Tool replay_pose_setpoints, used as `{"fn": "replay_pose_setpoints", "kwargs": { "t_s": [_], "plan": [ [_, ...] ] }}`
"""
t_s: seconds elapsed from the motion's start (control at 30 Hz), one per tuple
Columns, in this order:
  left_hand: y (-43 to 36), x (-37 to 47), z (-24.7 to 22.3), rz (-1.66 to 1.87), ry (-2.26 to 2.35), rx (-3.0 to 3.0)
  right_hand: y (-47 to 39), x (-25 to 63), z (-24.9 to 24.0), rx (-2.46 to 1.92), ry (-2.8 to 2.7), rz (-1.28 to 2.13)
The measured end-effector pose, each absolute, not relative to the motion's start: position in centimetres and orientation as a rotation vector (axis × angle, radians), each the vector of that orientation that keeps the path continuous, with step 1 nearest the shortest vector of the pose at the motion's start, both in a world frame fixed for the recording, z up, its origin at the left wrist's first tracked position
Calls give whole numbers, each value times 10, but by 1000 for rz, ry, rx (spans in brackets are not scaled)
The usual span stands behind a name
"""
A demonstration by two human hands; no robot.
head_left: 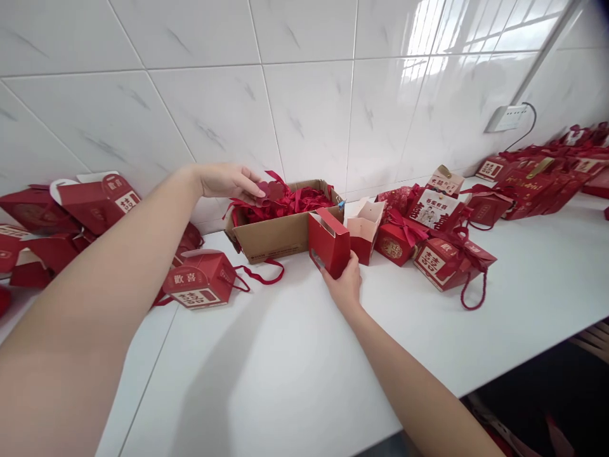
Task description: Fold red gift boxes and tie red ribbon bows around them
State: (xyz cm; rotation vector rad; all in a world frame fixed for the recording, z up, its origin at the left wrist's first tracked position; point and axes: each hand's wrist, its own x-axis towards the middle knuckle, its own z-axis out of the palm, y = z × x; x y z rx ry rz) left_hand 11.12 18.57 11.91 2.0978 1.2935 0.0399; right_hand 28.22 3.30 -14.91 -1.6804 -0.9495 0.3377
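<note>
At left, our bare forearm [124, 273] partly covers red card gift boxes [90, 206], some cut off by the edge. Our left hand [229, 181] pinches a thin, dark-red scalloped piece [275, 191], its details unclear, above a brown cardboard carton [273, 240]. Our right hand [347, 284] grips a red rectangular card box [337, 249] before the carton's right end, some fingers hidden.

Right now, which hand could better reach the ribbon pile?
Probably the left hand: it is beside the ribbon pile, though holding a dark red piece; the right hand grips a red box.
</note>
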Motion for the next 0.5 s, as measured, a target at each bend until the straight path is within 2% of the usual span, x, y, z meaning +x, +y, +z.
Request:
{"fn": "replay_pose_setpoints", "kwargs": {
  "t_s": [0.17,0.33,0.5],
  "plan": [
    [171,116,109,-138,1223,2140,32,282,-149,-1654,-956,324],
    [198,123,84,13,1484,2245,32,283,-148,-1676,-960,342],
    [220,126,42,12,1600,2231,32,283,-148,-1674,-959,334]
  ]
}}
